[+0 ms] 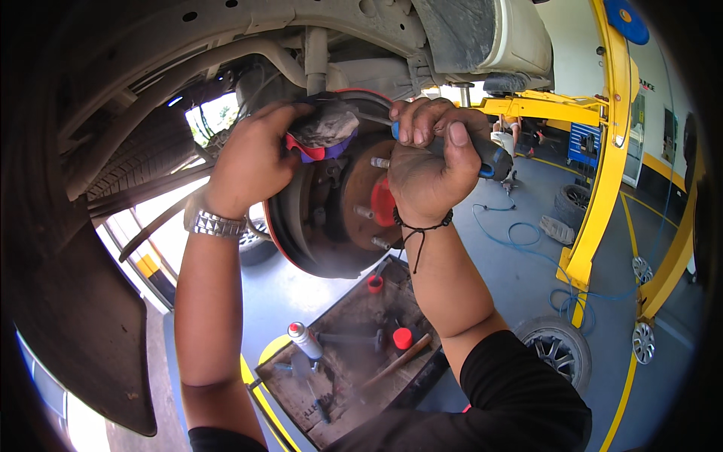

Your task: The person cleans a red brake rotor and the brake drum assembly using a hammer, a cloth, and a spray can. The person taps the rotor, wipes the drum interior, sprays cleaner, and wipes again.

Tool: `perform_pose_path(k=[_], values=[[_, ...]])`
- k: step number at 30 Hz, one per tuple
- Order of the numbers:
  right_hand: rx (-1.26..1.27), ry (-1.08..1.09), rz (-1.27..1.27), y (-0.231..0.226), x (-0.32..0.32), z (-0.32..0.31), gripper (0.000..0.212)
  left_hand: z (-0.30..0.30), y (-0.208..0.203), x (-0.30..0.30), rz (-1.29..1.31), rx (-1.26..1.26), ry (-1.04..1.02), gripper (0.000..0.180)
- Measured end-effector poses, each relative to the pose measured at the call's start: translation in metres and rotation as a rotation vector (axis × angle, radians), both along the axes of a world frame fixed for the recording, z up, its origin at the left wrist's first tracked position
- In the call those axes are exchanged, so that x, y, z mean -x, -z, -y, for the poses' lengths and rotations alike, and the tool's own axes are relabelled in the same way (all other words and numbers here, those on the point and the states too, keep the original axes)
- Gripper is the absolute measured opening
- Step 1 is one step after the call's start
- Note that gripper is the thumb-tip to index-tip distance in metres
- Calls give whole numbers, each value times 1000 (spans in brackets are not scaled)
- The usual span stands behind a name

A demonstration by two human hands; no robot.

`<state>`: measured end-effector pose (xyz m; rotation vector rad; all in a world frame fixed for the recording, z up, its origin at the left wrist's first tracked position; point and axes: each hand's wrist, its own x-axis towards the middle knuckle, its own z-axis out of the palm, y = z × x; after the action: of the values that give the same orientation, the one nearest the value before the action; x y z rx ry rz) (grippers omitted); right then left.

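at the centre of the frame the left hand (252, 162) curls its fingers around a dirty grey rag (325, 128) pressed on top of the rusty brake disc (331, 211). just right of it, the right hand (429, 162) is fisted tight on a blue-handled screwdriver (482, 154), its shaft reaching toward the rag. lower centre sits a tool tray (354, 369) with a spray can (305, 340).

Two bare forearms rise from the lower edge, each emerging from a short black sleeve. A silver metal-link watch band circles the wrist below the left hand (252, 162). A thin black cord bracelet, knotted with a loose end dangling, rings the wrist below the right hand (433, 162). Neither hand is gloved.
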<state>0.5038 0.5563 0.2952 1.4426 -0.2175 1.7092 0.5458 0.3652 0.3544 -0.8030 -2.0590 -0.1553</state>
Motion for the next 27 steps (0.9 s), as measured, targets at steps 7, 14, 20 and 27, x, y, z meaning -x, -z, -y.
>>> perform_pose_path(k=[7, 14, 20, 27], values=[[211, -114, 154, -16, 6, 7, 21, -6, -10, 9, -46, 58, -54, 52], [116, 218, 7, -19, -4, 42, 28, -22, -15, 7, 2, 49, 10, 41], [-220, -1, -160, -11, 5, 13, 58, -37, -4, 2, -143, 87, -186, 23], [-184, -81, -151, -6, -6, -25, 31, -62, 22, 4, -271, 42, -33, 22]])
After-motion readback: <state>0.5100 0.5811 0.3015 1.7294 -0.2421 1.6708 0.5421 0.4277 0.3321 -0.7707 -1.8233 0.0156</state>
